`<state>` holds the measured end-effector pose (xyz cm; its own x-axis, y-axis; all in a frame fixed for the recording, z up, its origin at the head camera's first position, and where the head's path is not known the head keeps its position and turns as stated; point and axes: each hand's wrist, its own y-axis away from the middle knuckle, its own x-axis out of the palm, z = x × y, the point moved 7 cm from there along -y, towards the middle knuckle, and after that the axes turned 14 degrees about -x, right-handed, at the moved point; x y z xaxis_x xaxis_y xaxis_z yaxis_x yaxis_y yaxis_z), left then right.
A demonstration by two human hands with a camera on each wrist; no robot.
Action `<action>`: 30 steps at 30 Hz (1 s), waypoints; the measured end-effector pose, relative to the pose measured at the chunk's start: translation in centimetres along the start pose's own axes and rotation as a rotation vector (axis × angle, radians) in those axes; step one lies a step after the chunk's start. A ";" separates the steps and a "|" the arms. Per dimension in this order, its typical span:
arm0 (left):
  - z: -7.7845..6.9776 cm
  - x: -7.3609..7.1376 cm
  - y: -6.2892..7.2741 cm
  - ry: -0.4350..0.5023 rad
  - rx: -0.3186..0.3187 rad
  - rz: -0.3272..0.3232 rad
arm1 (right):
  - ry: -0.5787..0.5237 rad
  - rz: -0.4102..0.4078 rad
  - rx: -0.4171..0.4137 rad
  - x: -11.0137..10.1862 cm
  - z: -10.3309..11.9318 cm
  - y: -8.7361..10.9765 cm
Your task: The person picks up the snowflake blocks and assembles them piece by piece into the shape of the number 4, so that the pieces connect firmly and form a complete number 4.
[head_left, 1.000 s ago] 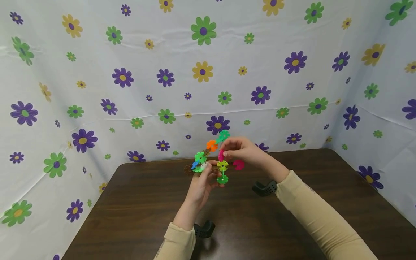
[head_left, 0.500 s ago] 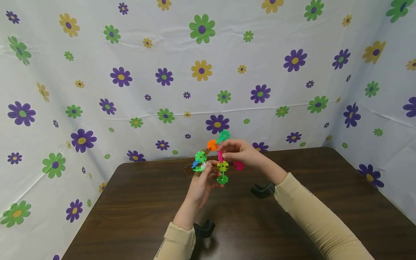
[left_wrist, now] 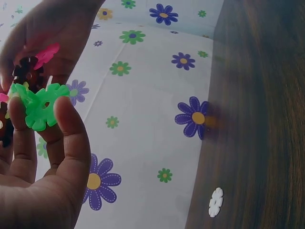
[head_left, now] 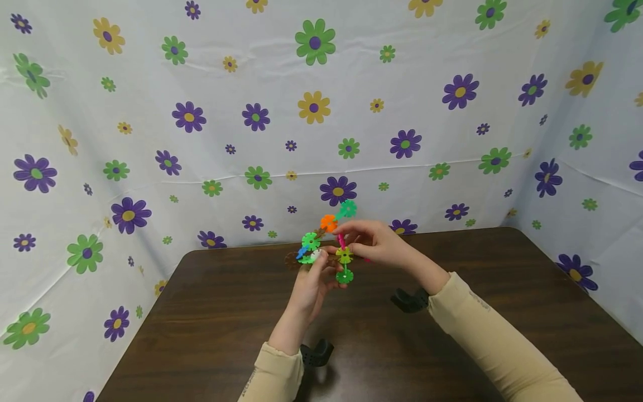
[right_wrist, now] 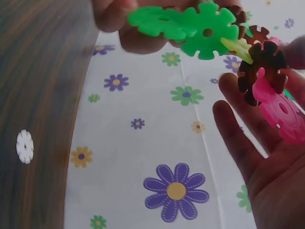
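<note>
Raised above the table is a linked chain of plastic flower-shaped discs. My left hand (head_left: pixel 310 285) pinches its lower part, near a white disc (head_left: pixel 315 255) and a green disc (left_wrist: pixel 46 107). On the near side my right hand (head_left: pixel 380 243) pinches a pink disc (head_left: pixel 342 240), the thumb close to a yellow disc (head_left: pixel 344 255). Orange (head_left: pixel 329 223), teal (head_left: pixel 349 209), blue (head_left: pixel 302 252) and brown (head_left: pixel 291 260) discs fan out to the top and left. Another pink disc (right_wrist: pixel 283 110) hangs from a brown disc (right_wrist: pixel 263 71) in the right wrist view. Some joints are hidden by fingers.
Under both hands spreads a dark wooden table (head_left: pixel 216 329). A white cloth with printed flowers (head_left: pixel 241 145) hangs behind and at the sides. A loose white disc (right_wrist: pixel 25 146) shows against the table in both wrist views. Black camera mounts (head_left: pixel 317 353) sit at the wrists.
My right fingers have shifted slightly, the thumb lower toward the yellow disc. The pinched pink disc now shows edge-on, and the other pink disc is mostly hidden behind my right hand. My left hand stays put.
</note>
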<state>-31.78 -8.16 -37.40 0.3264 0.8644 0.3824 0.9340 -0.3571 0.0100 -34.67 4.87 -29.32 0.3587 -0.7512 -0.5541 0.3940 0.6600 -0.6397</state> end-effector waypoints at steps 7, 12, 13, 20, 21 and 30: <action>0.0 0.0 0.0 -0.001 0.010 0.009 | 0.121 -0.022 -0.099 0.0 1.5 0.3; 0.1 0.0 0.0 0.002 0.010 0.001 | 0.207 0.018 -0.242 0.4 2.0 0.6; 0.1 0.0 0.0 0.005 0.009 -0.002 | 0.220 0.033 -0.266 0.5 2.1 0.6; 0.3 0.0 -0.1 0.015 0.000 -0.010 | 0.311 0.118 -0.301 1.1 1.9 0.8; 0.3 0.0 -0.1 0.015 0.000 -0.010 | 0.323 0.123 -0.298 1.2 1.8 0.9; 0.1 0.3 0.0 0.014 0.014 0.001 | 0.368 0.134 -0.296 1.2 2.0 0.8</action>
<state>-31.68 -7.88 -37.42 0.3250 0.8590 0.3956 0.9358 -0.3524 -0.0035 -32.23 4.56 -29.43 0.0460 -0.6496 -0.7589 0.0882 0.7594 -0.6447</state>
